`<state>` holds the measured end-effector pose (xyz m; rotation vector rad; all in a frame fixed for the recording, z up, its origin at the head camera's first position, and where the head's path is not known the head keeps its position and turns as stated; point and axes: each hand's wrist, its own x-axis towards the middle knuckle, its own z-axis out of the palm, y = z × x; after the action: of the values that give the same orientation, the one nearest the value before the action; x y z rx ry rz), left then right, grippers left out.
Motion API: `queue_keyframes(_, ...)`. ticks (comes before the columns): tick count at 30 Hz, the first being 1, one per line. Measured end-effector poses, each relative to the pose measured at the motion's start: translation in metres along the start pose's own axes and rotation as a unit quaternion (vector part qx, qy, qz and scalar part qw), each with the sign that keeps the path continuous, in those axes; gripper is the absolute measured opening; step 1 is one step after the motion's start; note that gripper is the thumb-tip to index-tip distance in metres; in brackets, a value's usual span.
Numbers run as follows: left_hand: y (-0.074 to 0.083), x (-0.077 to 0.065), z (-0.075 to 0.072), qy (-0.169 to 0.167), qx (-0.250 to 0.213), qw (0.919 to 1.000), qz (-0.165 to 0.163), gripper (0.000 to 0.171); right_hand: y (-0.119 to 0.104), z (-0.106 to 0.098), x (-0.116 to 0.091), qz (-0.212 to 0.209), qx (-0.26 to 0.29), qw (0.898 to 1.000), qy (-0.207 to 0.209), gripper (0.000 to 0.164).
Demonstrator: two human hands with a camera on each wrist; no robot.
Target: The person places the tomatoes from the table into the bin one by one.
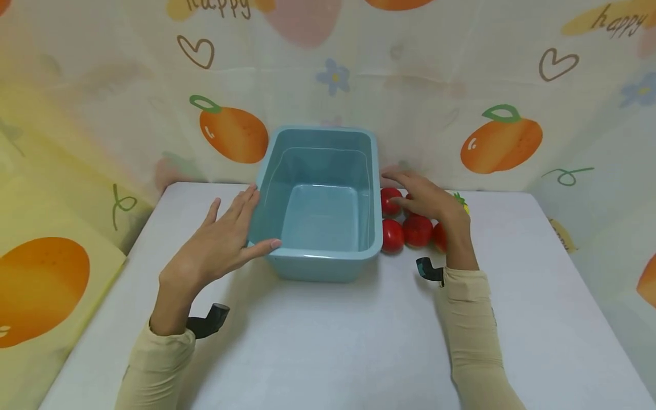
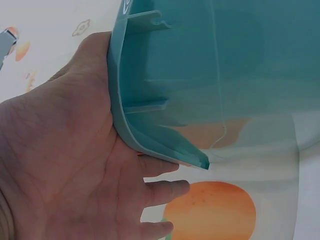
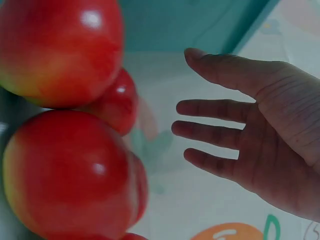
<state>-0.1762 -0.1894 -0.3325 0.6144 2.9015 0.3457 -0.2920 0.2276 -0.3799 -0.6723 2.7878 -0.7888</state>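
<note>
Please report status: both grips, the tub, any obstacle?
Left grip touching tub. Right grip empty, near red fruits. Tub upright, red fruits close beside it.

Head view: from above, facing forward and down; widest, covering surface (image 1: 318,336), blue bin (image 1: 314,267) and patterned backdrop (image 1: 400,108). Left wrist view: close, looking along the left hand (image 2: 82,145) and the bin's outer wall toward the backdrop. Right wrist view: close, red fruit (image 3: 67,172) nearer the lens than the right hand (image 3: 270,132). Head and right wrist share the fruit.
</note>
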Motion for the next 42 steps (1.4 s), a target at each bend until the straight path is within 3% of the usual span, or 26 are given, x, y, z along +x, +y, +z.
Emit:
queue_keyframes(4,0.000,0.000,-0.001,0.000,-0.003,1.0000,-0.003,0.105,0.004,0.006,0.008,-0.010,-0.017,1.000,-0.011,0.072)
queue_keyframes(11,0.001,0.003,-0.001,-0.012,-0.032,0.9994,-0.003,0.105,0.009,0.013,0.012,0.053,-0.018,0.998,-0.037,0.074)
queue_keyframes(17,0.002,0.003,0.001,-0.025,-0.060,0.9979,-0.001,0.106,0.012,0.021,0.013,0.071,-0.030,0.995,-0.060,0.085)
queue_keyframes(22,0.000,0.001,0.000,-0.027,-0.057,0.9980,-0.003,0.105,0.011,0.023,0.017,0.063,-0.044,0.996,-0.044,0.089)
queue_keyframes(29,0.000,0.003,-0.002,-0.029,-0.060,0.9978,-0.003,0.105,0.010,0.023,0.021,0.077,-0.085,0.992,-0.051,0.087)
queue_keyframes(42,0.001,0.002,0.001,-0.036,-0.072,0.9967,0.000,0.103,0.013,0.029,0.017,0.076,-0.110,0.990,-0.038,0.089)
